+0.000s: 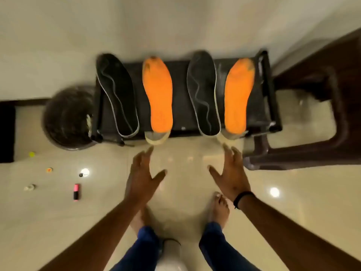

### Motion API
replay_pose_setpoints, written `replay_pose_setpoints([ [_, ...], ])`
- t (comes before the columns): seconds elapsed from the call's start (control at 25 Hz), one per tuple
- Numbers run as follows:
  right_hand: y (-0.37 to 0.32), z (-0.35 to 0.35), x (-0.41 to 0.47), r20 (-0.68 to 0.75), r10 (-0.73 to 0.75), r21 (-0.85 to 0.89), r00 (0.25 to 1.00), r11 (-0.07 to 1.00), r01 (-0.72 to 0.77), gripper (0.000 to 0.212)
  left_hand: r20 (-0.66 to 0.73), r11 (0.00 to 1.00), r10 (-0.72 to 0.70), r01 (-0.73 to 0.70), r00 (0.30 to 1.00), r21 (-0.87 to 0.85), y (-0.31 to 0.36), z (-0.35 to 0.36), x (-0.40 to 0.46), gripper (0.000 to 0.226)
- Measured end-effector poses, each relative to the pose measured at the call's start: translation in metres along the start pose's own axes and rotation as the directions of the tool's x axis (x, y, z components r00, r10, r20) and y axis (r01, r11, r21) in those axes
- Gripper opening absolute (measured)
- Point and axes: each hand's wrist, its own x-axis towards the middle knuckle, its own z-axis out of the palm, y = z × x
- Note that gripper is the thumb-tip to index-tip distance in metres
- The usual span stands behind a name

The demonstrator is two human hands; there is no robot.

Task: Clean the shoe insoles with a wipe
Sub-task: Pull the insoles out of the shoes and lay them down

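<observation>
**shoefix_22:** ok so where's everything sitting relative to the black stand (181, 106)? trying to work out which hand goes first.

**tilefloor_tom:** four insoles laid side by side across the top of the stand, heels hanging toward the person, toes pointing away. So the long axis of each runs straight away from the body, not across it. From the stand's left end: black insole (116, 94), orange insole (158, 94), second black insole (204, 96), second orange insole (237, 96).

**shoefix_22:** and the hands?

**tilefloor_tom:** both on the near side of the stand, over the floor, touching nothing. Left hand (141, 178) has fingers spread wide, pointing at the heel of the first orange one. Right hand (231, 177) is spread too, empty, aimed at the heel of the second orange one. About equally close, I'd say.

**shoefix_22:** wipe?

**tilefloor_tom:** can't spot one. Neither hand holds it, so my guess is cleaning hasn't begun.
</observation>
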Motion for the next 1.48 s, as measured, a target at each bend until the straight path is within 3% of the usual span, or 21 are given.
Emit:
replay_pose_setpoints([
  [0.08,0.022,0.019,0.038,-0.263,-0.048,-0.009,0.964,0.999,0.047,0.1,-0.172,0.991,0.126,-0.115,0.977,0.071,-0.011,0.021,0.04,0.097],
  [0.16,0.043,0.036,0.081,-0.414,-0.069,-0.045,0.907,0.997,0.056,0.111,-0.278,0.975,0.214,-0.189,0.936,0.113,-0.028,0.044,0.083,0.101],
  [0.28,0.065,0.057,0.113,-0.547,-0.127,-0.106,0.828,0.991,0.082,0.108,-0.349,0.922,0.386,-0.375,0.854,0.101,-0.053,0.074,0.116,0.099],
  [0.4,0.081,0.048,0.146,-0.654,-0.215,-0.221,0.725,0.971,0.089,0.093,-0.448,0.881,0.44,-0.471,0.779,0.047,-0.064,0.076,0.153,0.089],
  [0.56,0.098,0.036,0.17,-0.593,-0.397,-0.306,0.701,0.916,0.26,0.078,-0.474,0.86,0.488,-0.496,0.733,0.119,-0.063,0.075,0.174,0.071],
  [0.76,0.092,0.02,0.184,-0.517,-0.583,-0.538,0.627,0.791,0.291,0.063,-0.452,0.845,0.521,-0.511,0.724,0.156,-0.064,0.065,0.183,0.063],
  [0.88,0.069,0.007,0.165,-0.358,-0.697,-0.632,0.621,0.671,0.388,0.054,-0.388,0.77,0.636,-0.58,0.667,0.265,-0.055,0.05,0.175,0.053],
  [1.0,0.044,0.007,0.118,-0.345,-0.684,-0.628,0.643,0.677,0.383,0.051,-0.211,0.767,0.625,-0.541,0.752,0.344,-0.047,0.04,0.151,0.047],
  [1.08,0.02,0.012,0.08,-0.322,-0.631,-0.558,0.706,0.729,0.397,0.047,-0.033,0.771,0.562,-0.51,0.826,0.381,-0.044,0.032,0.137,0.046],
  [1.16,-0.004,0.017,0.045,-0.252,-0.603,-0.602,0.757,0.71,0.365,0.048,0.058,0.72,0.519,-0.472,0.853,0.509,-0.038,0.017,0.116,0.032],
  [1.32,-0.033,0.024,-0.007,-0.157,-0.612,-0.59,0.775,0.688,0.423,0.046,0.084,0.614,0.522,-0.443,0.849,0.654,-0.041,-0.004,0.068,0.025],
  [1.48,-0.069,0.032,-0.05,-0.007,-0.579,-0.541,0.815,0.688,0.484,0.046,0.096,0.658,0.491,-0.441,0.866,0.61,-0.048,-0.041,0.018,0.027],
])
